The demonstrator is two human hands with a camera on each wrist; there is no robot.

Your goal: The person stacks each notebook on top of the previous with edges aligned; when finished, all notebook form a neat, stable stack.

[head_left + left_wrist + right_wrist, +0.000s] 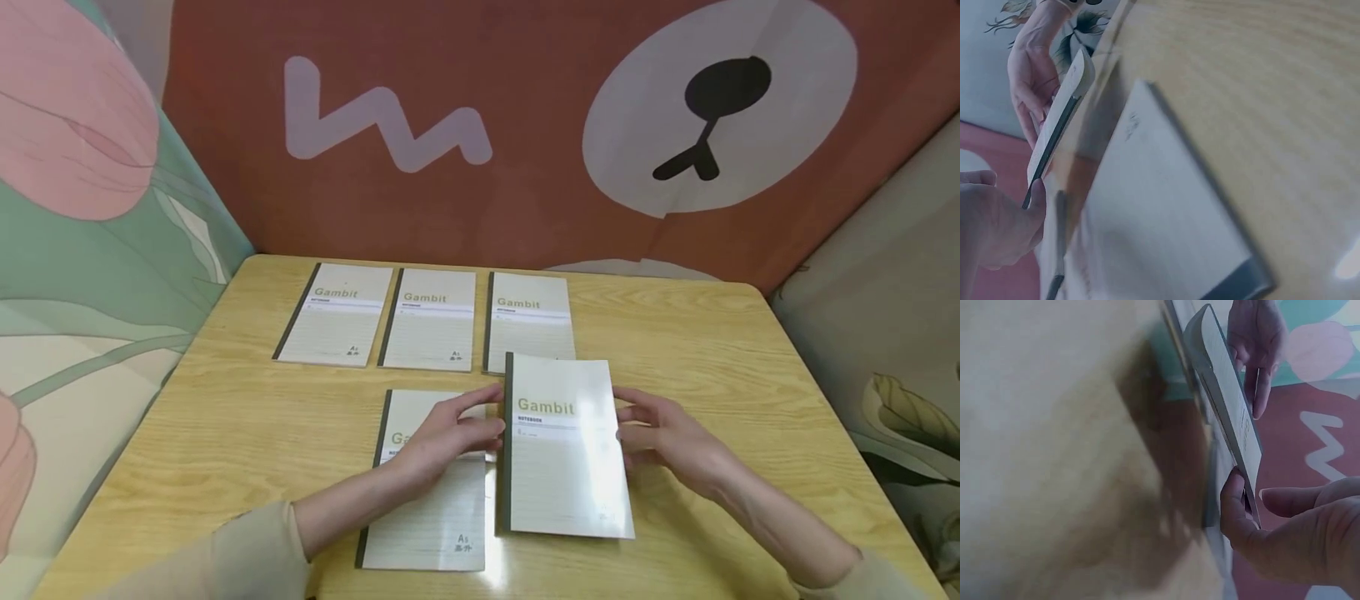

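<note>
A Gambit notebook point(566, 475) is held above the table between both hands, face up, overlapping the lower edge of the notebook behind it. The left hand point(442, 437) touches its dark spine side with the fingertips; in the left wrist view this hand point(1000, 222) has its thumb at the spine. At the opposite edge, the right hand point(671, 442) holds the notebook; the right wrist view shows that hand point(1304, 534) with fingers beneath and thumb by the cover of the raised notebook point(1232, 403). Under the left hand another notebook point(427, 517) lies flat.
Three more notebooks lie in a row at the back of the wooden table point(247, 425): left point(333, 321), middle point(427, 325) and right point(528, 325). Printed fabric point(525, 208) stands behind the table and along both sides.
</note>
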